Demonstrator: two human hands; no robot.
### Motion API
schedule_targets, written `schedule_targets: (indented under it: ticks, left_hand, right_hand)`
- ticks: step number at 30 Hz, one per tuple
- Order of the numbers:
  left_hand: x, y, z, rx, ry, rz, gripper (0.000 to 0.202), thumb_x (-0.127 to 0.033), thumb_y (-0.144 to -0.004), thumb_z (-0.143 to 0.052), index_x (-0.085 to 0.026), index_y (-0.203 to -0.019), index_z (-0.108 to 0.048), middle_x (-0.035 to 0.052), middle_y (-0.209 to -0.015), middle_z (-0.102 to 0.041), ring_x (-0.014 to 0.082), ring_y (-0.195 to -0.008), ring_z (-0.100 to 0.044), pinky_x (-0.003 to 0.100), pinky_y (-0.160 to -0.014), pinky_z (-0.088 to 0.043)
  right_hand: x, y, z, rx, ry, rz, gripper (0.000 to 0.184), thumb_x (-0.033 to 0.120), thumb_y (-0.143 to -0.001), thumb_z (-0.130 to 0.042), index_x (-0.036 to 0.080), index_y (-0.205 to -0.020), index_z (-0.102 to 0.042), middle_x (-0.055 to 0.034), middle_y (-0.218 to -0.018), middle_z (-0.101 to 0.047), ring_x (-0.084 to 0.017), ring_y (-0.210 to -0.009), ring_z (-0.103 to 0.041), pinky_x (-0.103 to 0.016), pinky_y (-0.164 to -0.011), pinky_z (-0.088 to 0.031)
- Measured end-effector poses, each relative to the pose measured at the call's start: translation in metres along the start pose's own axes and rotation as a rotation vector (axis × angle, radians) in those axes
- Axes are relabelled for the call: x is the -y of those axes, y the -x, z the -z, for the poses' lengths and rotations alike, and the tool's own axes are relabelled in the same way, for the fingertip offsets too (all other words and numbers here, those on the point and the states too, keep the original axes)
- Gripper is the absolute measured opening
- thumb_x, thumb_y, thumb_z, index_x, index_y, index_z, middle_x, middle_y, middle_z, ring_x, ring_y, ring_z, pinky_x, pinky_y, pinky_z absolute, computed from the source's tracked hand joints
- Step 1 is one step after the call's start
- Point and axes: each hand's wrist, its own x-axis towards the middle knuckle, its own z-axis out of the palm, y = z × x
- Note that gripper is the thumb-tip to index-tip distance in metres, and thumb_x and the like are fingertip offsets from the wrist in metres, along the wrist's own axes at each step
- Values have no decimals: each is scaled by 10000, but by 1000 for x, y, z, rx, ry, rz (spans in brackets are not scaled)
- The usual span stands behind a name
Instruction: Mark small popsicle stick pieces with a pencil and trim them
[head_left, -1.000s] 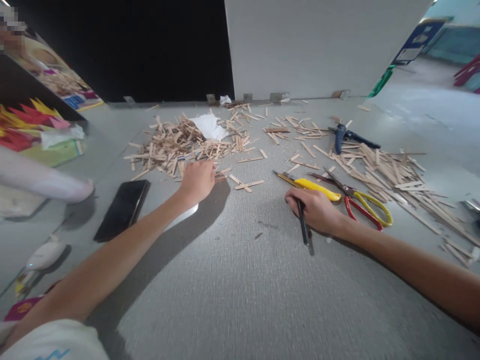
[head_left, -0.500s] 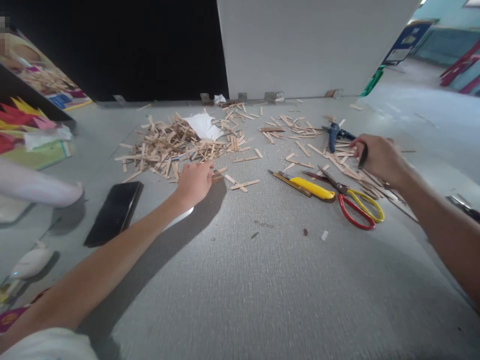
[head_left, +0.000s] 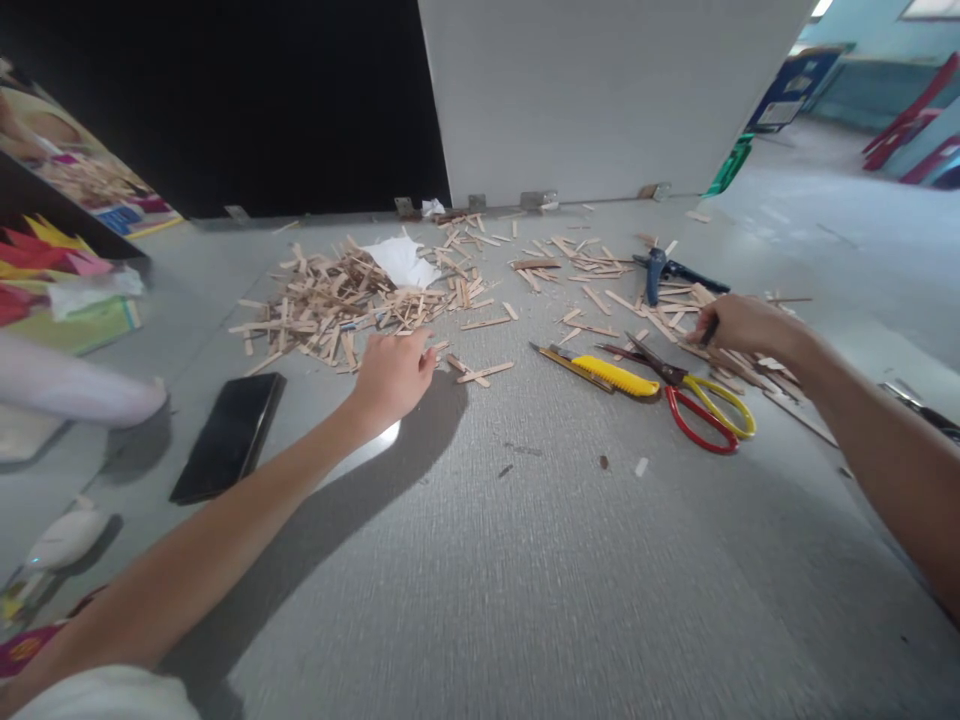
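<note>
My left hand (head_left: 391,378) is over the near edge of a heap of wooden craft sticks (head_left: 319,300), with its fingers curled and turned away. What they hold, if anything, is hidden. On the right, my right hand (head_left: 742,325) pinches a small black object (head_left: 709,330) low over more scattered sticks (head_left: 731,365). Just behind that hand lies a blue-handled hand tool (head_left: 655,272). Nearer to me are scissors (head_left: 701,408) with one red and one yellow handle, and beside them a yellow utility knife (head_left: 615,376). Two crossed sticks (head_left: 484,375) lie right of my left hand.
A black phone (head_left: 229,437) lies by my left forearm. White tissue (head_left: 403,262) rests on the heap. Behind stands an upright black and white panel (head_left: 585,100) with metal brackets. At the left are a white device (head_left: 67,540) and a pale rolled tube (head_left: 75,383).
My right hand has come lower and nearer to the sticks, still with the black object. My left hand has drawn slightly back and to the right. The view has shifted a little.
</note>
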Motion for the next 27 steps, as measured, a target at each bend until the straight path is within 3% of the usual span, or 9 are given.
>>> schedule_targets:
  ticks: [3,6,9,11,13,17,20,23,27]
  left_hand:
    - [-6,5,4,-49,19,-51,367,-273,-1039,-470,-136,-1227,-753,58,-711,-752,262,-649,-709,440,-899,-552]
    - [-16,12,6,-74,44,-99,348,-261,-1040,-475,-142,-1200,-760,56,-705,-746,258,-643,-702,424,-872,-547]
    - [-28,22,5,-83,75,-161,337,-230,-1044,-481,-141,-1230,-747,42,-695,-734,247,-663,-706,418,-895,-536]
    - [-37,30,1,-86,80,-207,318,-210,-1044,-487,-146,-1223,-742,30,-683,-723,245,-668,-701,423,-902,-529]
    - [-47,39,-4,-99,88,-267,287,-192,-1042,-493,-159,-1176,-745,27,-683,-719,247,-689,-701,423,-900,-524]
    - [-64,59,-13,-98,127,-401,261,-172,-1067,-480,-176,-1085,-741,37,-764,-756,222,-686,-685,417,-909,-509]
    - [-75,73,-16,-74,185,-476,246,-193,-1109,-484,-182,-1102,-730,55,-898,-786,217,-786,-713,397,-914,-494]
    - [-82,82,-20,-43,205,-531,213,-245,-1126,-530,-184,-1081,-730,50,-938,-765,225,-872,-712,378,-893,-486]
    - [-85,86,-27,-70,180,-577,231,-253,-1129,-550,-178,-1021,-740,43,-874,-706,225,-871,-677,360,-855,-483]
  right_hand:
    - [5,2,8,33,-112,-87,223,75,-938,-753,26,-726,-801,-159,-690,-757,-157,-635,-622,-364,-653,-364]
    - [14,7,21,-10,-220,-132,252,126,-1046,-631,-39,-981,-809,-219,-854,-793,-148,-696,-641,-366,-687,-395]
    - [27,17,34,-18,-462,-77,296,169,-1108,-535,-24,-1176,-748,-210,-946,-801,-106,-704,-652,-310,-692,-451]
    - [38,28,39,12,-764,18,222,166,-1084,-575,41,-1044,-754,-163,-902,-796,-106,-738,-677,-282,-685,-470]
    - [52,39,37,69,-907,129,187,210,-1017,-692,109,-864,-729,-101,-780,-767,-112,-692,-666,-271,-644,-472]
    - [93,66,13,288,-979,356,387,503,-832,-878,177,-752,-685,-54,-686,-736,-124,-533,-603,-270,-525,-460]
    - [124,86,-13,396,-924,402,345,453,-871,-821,196,-723,-644,-9,-607,-689,-112,-474,-539,-258,-494,-409]
    - [142,104,-31,287,-750,458,330,259,-868,-814,203,-648,-574,20,-580,-631,-112,-529,-516,-254,-540,-365]
    - [143,118,-34,194,-519,556,338,285,-923,-812,209,-715,-557,6,-651,-627,-134,-594,-494,-285,-584,-317]
